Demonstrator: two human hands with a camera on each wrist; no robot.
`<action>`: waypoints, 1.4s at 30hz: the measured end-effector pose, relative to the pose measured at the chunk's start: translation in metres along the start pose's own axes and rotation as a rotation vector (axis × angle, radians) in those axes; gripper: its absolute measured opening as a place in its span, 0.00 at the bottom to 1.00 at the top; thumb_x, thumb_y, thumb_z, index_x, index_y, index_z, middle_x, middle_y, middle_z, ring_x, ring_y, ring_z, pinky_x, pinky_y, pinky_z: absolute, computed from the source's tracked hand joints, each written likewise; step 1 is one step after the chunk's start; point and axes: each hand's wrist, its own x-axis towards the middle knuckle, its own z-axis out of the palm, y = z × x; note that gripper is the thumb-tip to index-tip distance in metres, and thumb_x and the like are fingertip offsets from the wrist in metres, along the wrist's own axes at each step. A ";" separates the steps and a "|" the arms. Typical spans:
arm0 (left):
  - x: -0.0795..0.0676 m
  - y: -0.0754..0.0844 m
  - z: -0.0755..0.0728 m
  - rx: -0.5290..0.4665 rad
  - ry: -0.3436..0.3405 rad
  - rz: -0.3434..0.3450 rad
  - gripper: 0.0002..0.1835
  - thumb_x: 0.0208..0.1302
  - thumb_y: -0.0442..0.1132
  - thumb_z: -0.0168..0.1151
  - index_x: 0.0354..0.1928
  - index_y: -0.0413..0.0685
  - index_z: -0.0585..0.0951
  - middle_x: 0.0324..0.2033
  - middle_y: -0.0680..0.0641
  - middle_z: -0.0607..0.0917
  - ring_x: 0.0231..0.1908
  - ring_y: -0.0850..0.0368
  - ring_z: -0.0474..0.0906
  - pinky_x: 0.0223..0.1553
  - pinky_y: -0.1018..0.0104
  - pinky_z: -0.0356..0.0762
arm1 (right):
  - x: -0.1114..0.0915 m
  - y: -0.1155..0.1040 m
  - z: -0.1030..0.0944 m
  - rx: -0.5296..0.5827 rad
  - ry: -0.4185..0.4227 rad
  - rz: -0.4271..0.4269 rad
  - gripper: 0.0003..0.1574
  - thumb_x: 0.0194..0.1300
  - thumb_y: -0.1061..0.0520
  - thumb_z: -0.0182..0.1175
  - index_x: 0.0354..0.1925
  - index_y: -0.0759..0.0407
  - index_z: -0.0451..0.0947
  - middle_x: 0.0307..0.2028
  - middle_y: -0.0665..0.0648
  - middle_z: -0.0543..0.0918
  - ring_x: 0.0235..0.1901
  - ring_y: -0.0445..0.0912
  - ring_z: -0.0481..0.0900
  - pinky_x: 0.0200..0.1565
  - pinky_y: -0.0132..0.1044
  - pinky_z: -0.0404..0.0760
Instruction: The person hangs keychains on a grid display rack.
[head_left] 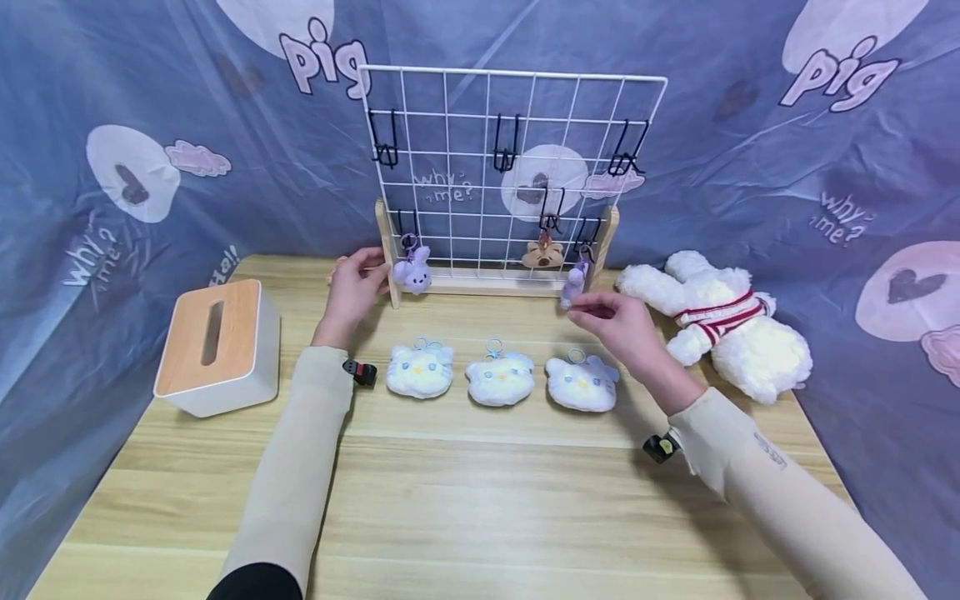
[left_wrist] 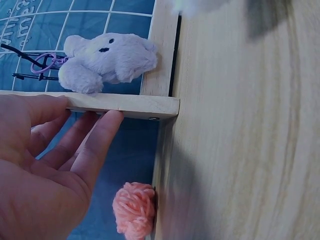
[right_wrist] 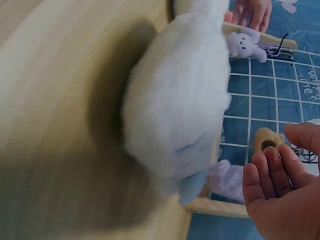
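Observation:
My left hand (head_left: 354, 287) is at the left wooden post (left_wrist: 130, 106) of a white wire grid rack (head_left: 487, 192), its fingertips touching the post's outer side. A purple plush bunny keychain (head_left: 412, 271) hangs from a hook just inside that post. My right hand (head_left: 615, 321) reaches to a second purple plush keychain (head_left: 573, 283) at the right post. Its thumb and fingers stand apart in the right wrist view, fingertips right beside the plush. A brown bear keychain (head_left: 543, 253) hangs left of it.
Three white cat-face plush keychains (head_left: 420, 369) lie in a row before the rack. A tissue box (head_left: 221, 346) stands left, a white plush toy (head_left: 720, 317) lies right. Black hooks (head_left: 506, 146) hang higher on the grid. A pink yarn ball (left_wrist: 134, 210) lies beyond the left post.

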 end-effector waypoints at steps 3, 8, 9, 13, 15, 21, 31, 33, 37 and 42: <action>0.000 0.000 0.000 0.004 0.002 -0.002 0.23 0.87 0.34 0.59 0.76 0.33 0.76 0.69 0.29 0.83 0.64 0.36 0.85 0.67 0.45 0.92 | -0.002 0.009 -0.001 -0.050 -0.011 0.023 0.24 0.78 0.52 0.72 0.64 0.64 0.87 0.59 0.66 0.92 0.45 0.33 0.84 0.46 0.16 0.83; 0.001 0.000 0.000 0.008 0.004 0.000 0.23 0.87 0.34 0.59 0.76 0.33 0.76 0.69 0.29 0.83 0.64 0.37 0.85 0.65 0.48 0.93 | -0.002 0.022 0.000 -0.100 -0.045 0.054 0.24 0.77 0.52 0.73 0.63 0.65 0.87 0.57 0.67 0.92 0.46 0.38 0.85 0.45 0.20 0.83; 0.001 -0.001 0.000 0.008 0.004 -0.001 0.23 0.87 0.34 0.59 0.76 0.33 0.76 0.69 0.29 0.83 0.64 0.37 0.85 0.65 0.48 0.93 | -0.002 0.024 0.000 -0.107 -0.049 0.050 0.24 0.77 0.53 0.73 0.63 0.65 0.87 0.57 0.67 0.93 0.46 0.38 0.85 0.45 0.20 0.83; 0.001 -0.001 -0.001 0.008 0.006 -0.003 0.22 0.87 0.34 0.59 0.76 0.34 0.77 0.69 0.29 0.83 0.64 0.36 0.85 0.65 0.48 0.94 | -0.002 0.033 0.001 -0.157 -0.049 0.030 0.22 0.77 0.55 0.73 0.61 0.65 0.88 0.55 0.67 0.93 0.45 0.39 0.86 0.44 0.19 0.82; 0.001 -0.001 -0.001 0.010 0.006 -0.004 0.22 0.87 0.34 0.59 0.76 0.34 0.77 0.69 0.29 0.84 0.64 0.36 0.85 0.65 0.48 0.93 | -0.002 0.037 0.001 -0.186 -0.049 0.025 0.21 0.76 0.55 0.74 0.61 0.65 0.89 0.54 0.66 0.94 0.45 0.39 0.86 0.44 0.19 0.82; 0.001 -0.001 -0.001 0.009 0.009 -0.004 0.22 0.87 0.34 0.59 0.75 0.34 0.77 0.69 0.30 0.84 0.63 0.38 0.86 0.65 0.48 0.93 | -0.002 0.042 -0.001 -0.213 -0.083 0.030 0.20 0.76 0.53 0.74 0.59 0.64 0.89 0.52 0.65 0.95 0.44 0.40 0.86 0.44 0.21 0.82; 0.001 -0.002 0.000 0.006 0.011 0.001 0.22 0.86 0.34 0.59 0.75 0.34 0.78 0.68 0.29 0.84 0.62 0.38 0.86 0.65 0.46 0.93 | 0.000 0.050 -0.002 -0.256 -0.174 0.115 0.22 0.74 0.48 0.76 0.57 0.61 0.90 0.45 0.58 0.95 0.41 0.38 0.84 0.48 0.29 0.80; 0.001 -0.002 0.000 0.001 0.009 0.003 0.22 0.86 0.34 0.59 0.75 0.34 0.77 0.68 0.29 0.84 0.62 0.37 0.86 0.65 0.46 0.93 | 0.001 0.052 -0.002 -0.278 -0.176 0.121 0.21 0.74 0.47 0.76 0.55 0.60 0.90 0.43 0.56 0.94 0.41 0.41 0.84 0.49 0.32 0.80; 0.001 -0.001 0.000 0.000 0.009 0.010 0.22 0.86 0.33 0.59 0.75 0.33 0.77 0.68 0.28 0.84 0.63 0.35 0.86 0.65 0.47 0.93 | 0.002 0.053 0.001 -0.327 -0.182 0.112 0.21 0.73 0.45 0.76 0.53 0.59 0.91 0.41 0.54 0.92 0.42 0.44 0.83 0.49 0.34 0.79; 0.001 -0.001 0.000 0.006 0.011 0.006 0.22 0.86 0.33 0.60 0.75 0.34 0.77 0.68 0.29 0.84 0.63 0.37 0.86 0.65 0.47 0.93 | 0.003 0.053 0.004 -0.349 -0.191 0.093 0.20 0.73 0.47 0.76 0.52 0.60 0.90 0.40 0.54 0.90 0.41 0.45 0.83 0.49 0.35 0.79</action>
